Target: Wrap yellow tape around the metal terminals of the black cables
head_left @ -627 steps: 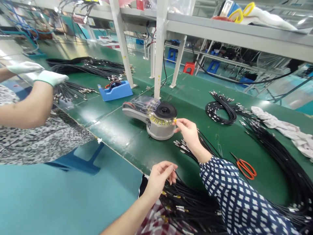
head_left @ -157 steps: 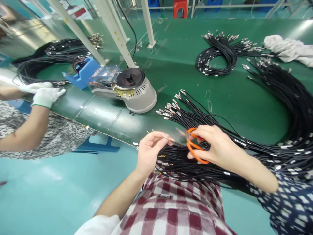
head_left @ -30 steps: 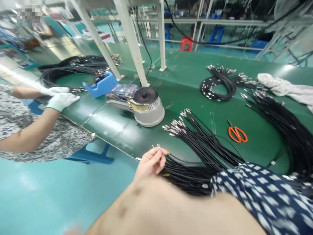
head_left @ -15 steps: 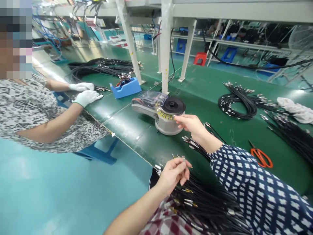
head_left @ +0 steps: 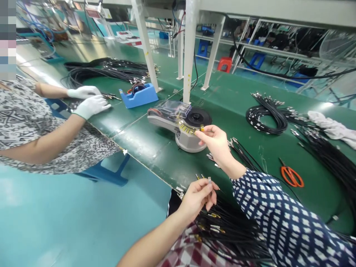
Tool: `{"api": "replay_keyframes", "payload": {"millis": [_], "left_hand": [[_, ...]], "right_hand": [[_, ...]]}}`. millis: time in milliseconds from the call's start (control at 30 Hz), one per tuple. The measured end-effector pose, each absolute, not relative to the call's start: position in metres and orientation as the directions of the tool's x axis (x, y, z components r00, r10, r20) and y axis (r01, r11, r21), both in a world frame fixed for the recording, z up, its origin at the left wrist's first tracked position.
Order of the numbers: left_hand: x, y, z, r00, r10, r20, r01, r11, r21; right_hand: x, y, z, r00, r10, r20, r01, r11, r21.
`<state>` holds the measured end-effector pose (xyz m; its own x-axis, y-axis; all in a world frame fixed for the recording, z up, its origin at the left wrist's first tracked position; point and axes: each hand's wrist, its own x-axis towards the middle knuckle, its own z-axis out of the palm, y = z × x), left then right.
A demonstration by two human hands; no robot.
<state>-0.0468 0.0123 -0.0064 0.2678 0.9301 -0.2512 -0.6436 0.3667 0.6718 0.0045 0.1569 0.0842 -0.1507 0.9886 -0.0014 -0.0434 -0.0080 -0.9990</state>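
My right hand (head_left: 215, 142) is at the rim of a round grey tape dispenser (head_left: 190, 142) with a black disc on top. Short strips of yellow tape (head_left: 187, 128) fan out along the front of that disc. Thumb and forefinger are pinched at the last strips, with a small yellow tape piece (head_left: 202, 127) at the fingertips. Lower down, my left hand (head_left: 199, 194) is closed round a thin cable end, whose silver connector (head_left: 209, 179) sticks up above the thumb. Under it, a bundle of black cables (head_left: 236, 231) lies across my lap, some ends wrapped in yellow.
Orange-handled scissors (head_left: 292, 176) lie to the right. Coiled black cables (head_left: 267, 124) and a white cloth (head_left: 330, 124) are further back. At left, a co-worker's gloved hands (head_left: 93, 105) work near a blue tape holder (head_left: 140, 97). White posts (head_left: 189, 55) rise behind the dispenser.
The view has shifted slightly, so the co-worker sits further left. My right hand stays at the dispenser, and a yellow tape piece now shows at its fingertips. My left hand has barely moved.
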Motion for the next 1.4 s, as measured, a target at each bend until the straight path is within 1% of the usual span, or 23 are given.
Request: {"api": "replay_keyframes", "payload": {"millis": [100, 233, 333, 433, 533, 633, 733, 833, 900, 1000, 1067, 1133, 1267, 1400], "left_hand": [[-0.046, 0.012, -0.007, 0.249, 0.937, -0.246, -0.646, 0.350, 0.679], [-0.045, 0.007, -0.002, 0.212, 0.944, -0.253, -0.606, 0.330, 0.723], [-0.046, 0.002, 0.011, 0.193, 0.951, -0.242, -0.542, 0.309, 0.782], [-0.047, 0.001, 0.028, 0.157, 0.964, -0.215, -0.464, 0.264, 0.845], [-0.046, 0.005, 0.041, 0.114, 0.978, -0.176, -0.389, 0.207, 0.898], [-0.042, 0.009, 0.052, 0.103, 0.980, -0.168, -0.274, 0.190, 0.943], [-0.038, 0.010, 0.062, 0.097, 0.980, -0.176, -0.165, 0.190, 0.968], [-0.035, 0.008, 0.067, 0.093, 0.981, -0.173, -0.086, 0.181, 0.980], [-0.033, 0.005, 0.067, 0.079, 0.981, -0.180, -0.076, 0.186, 0.980], [-0.031, 0.004, 0.063, 0.040, 0.978, -0.207, -0.154, 0.211, 0.965], [-0.028, 0.005, 0.061, 0.012, 0.974, -0.228, -0.220, 0.225, 0.949], [-0.027, 0.006, 0.059, -0.003, 0.970, -0.241, -0.262, 0.232, 0.937], [-0.027, 0.007, 0.059, -0.003, 0.971, -0.238, -0.284, 0.227, 0.931], [-0.029, 0.003, 0.057, 0.012, 0.983, -0.183, -0.322, 0.177, 0.930]], "right_hand": [[0.002, 0.149, 0.093, -0.167, 0.986, -0.023, -0.120, -0.044, -0.992], [0.035, 0.123, 0.107, -0.343, 0.938, -0.042, -0.080, -0.073, -0.994], [0.081, 0.101, 0.108, -0.453, 0.891, -0.042, 0.056, -0.019, -0.998], [0.123, 0.081, 0.106, -0.533, 0.835, -0.140, 0.269, 0.011, -0.963], [0.147, 0.066, 0.106, -0.550, 0.811, -0.200, 0.433, 0.072, -0.899], [0.155, 0.058, 0.108, -0.552, 0.811, -0.195, 0.526, 0.156, -0.836], [0.156, 0.053, 0.111, -0.562, 0.809, -0.172, 0.554, 0.213, -0.804], [0.158, 0.049, 0.110, -0.574, 0.808, -0.132, 0.538, 0.251, -0.805], [0.160, 0.047, 0.105, -0.570, 0.813, -0.117, 0.511, 0.239, -0.825], [0.162, 0.048, 0.090, -0.502, 0.852, -0.148, 0.448, 0.110, -0.887], [0.161, 0.048, 0.079, -0.442, 0.882, -0.166, 0.352, 0.001, -0.936], [0.156, 0.046, 0.070, -0.426, 0.891, -0.158, 0.236, -0.059, -0.970], [0.142, 0.037, 0.060, -0.425, 0.897, -0.125, 0.117, -0.083, -0.990], [0.136, 0.034, 0.054, -0.292, 0.954, -0.060, 0.012, -0.059, -0.998]]}}
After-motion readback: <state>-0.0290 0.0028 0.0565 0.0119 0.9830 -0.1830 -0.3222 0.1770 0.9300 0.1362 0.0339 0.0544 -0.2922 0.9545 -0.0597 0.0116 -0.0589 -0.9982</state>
